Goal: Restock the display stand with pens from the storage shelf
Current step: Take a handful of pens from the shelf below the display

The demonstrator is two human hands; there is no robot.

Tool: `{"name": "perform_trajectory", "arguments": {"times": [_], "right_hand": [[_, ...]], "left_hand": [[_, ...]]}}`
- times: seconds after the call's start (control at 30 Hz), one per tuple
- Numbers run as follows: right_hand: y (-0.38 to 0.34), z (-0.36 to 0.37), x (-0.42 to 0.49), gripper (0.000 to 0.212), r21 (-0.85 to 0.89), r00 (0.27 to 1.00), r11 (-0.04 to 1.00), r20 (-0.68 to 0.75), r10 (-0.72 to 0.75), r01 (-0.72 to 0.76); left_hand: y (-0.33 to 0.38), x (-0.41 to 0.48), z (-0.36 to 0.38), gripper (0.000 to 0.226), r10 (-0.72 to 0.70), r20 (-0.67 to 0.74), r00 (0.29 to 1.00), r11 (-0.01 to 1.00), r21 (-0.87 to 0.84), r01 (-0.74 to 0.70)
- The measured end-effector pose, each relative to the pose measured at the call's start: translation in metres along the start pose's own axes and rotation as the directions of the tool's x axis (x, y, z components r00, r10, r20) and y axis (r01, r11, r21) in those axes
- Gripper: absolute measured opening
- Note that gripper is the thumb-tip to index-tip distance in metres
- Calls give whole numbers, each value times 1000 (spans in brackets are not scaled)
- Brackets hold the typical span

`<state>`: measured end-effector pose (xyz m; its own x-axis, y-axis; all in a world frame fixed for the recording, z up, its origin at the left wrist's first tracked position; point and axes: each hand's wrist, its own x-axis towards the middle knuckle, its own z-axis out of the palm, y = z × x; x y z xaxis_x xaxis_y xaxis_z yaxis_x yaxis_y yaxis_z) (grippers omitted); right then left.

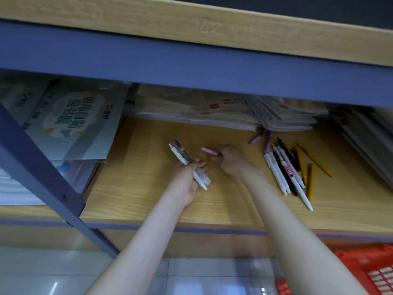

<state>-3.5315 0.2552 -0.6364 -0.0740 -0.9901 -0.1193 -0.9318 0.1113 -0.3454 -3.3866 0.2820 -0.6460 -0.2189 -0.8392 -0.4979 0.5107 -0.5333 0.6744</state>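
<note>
Both my arms reach into a wooden storage shelf (148, 194) with a blue metal frame. My left hand (188, 179) grips a bundle of white and dark pens (187, 161) that sticks out above and below the fist. My right hand (230, 159) pinches a pink pen (208, 151) just above the shelf board, a short way right of the bundle. Farther right, a loose pile of several white, black and yellow pens (291, 171) lies on the board, with purple pens (262, 138) behind it. The display stand is not in view.
Stacks of plastic-wrapped paper packs (223, 111) fill the back of the shelf. A printed packet (72, 122) leans at the left. A slanted blue brace (42, 173) crosses the left front. The upper shelf beam (191, 67) hangs low overhead. An orange crate (368, 271) stands on the tiled floor.
</note>
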Motion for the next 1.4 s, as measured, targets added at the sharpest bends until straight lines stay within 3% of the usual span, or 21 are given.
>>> {"name": "perform_trajectory", "arguments": {"times": [0.1, 0.2, 0.27, 0.37, 0.53, 0.57, 0.63, 0.7, 0.8, 0.87, 0.93, 1.03, 1.1, 1.17, 1.23, 1.3, 1.37, 1.4], "right_hand": [[-11, -1, -16, 27, 274, 998, 961, -46, 33, -19], [-24, -1, -29, 17, 709, 989, 704, -79, 123, -31], [-33, -1, -35, 17, 800, 987, 600, -82, 139, -18], [-36, 3, -38, 16, 836, 992, 548, -87, 92, 22], [-34, 7, -39, 24, 816, 997, 574, -83, 2, 67], [-34, 8, -37, 29, 758, 994, 645, -100, -32, 97], [-28, 6, -35, 40, 484, 990, 868, -123, -63, 115], [-17, -5, -43, 45, 313, 991, 945, -120, -60, 95], [8, -8, -72, 51, 398, 988, 905, -80, -132, 153], [28, -1, -95, 50, 451, 991, 883, -87, -98, 127], [45, 7, -117, 49, 429, 987, 892, -135, -92, 142], [62, 15, -155, 33, 438, 965, 867, -210, -157, 236], [70, 26, -186, 32, 419, 954, 877, -275, -123, 234], [80, 49, -220, 34, 360, 901, 906, -431, -49, 222], [88, 80, -254, 29, 287, 775, 929, -632, 0, 233], [106, 123, -275, 24, 250, 721, 956, -690, 64, 155], [135, 177, -279, 25, 236, 831, 972, -544, 117, 18], [150, 206, -276, 30, 211, 913, 975, -381, 146, -68]], "left_hand": [[-4, -5, 2, 13, -7, 23, 1000, 999, 48, 6], [-9, -12, 5, 18, 4, 101, 995, 991, 134, -17], [-13, -15, 10, 20, 33, 174, 984, 981, 180, -65], [-16, -15, 16, 21, 100, 223, 970, 971, 192, -145], [-15, -9, 23, 27, 173, 196, 965, 911, 341, -232], [-14, -7, 24, 27, 187, 190, 964, 891, 381, -248], [-15, -5, 26, 23, 187, 173, 967, 880, 409, -243], [-16, -12, 27, 19, 158, 192, 969, 893, 391, -223], [-22, -35, 26, 14, 48, 299, 953, 925, 348, -156], [-31, -52, 24, 14, -48, 372, 927, 929, 357, -95], [-43, -69, 22, 15, -123, 410, 904, 907, 416, -65], [-66, -90, 22, 14, -234, 447, 864, 872, 490, -17], [-87, -99, 12, 15, -343, 483, 805, 841, 540, 35], [-112, -103, -8, 17, -467, 527, 710, 801, 592, 87], [-136, -102, -32, 18, -563, 543, 623, 746, 659, 99], [-161, -95, -56, 15, -616, 486, 620, 684, 721, 114], [-182, -83, -79, 7, -648, 375, 662, 612, 774, 161], [-192, -77, -89, 5, -660, 320, 679, 578, 794, 188]]}}
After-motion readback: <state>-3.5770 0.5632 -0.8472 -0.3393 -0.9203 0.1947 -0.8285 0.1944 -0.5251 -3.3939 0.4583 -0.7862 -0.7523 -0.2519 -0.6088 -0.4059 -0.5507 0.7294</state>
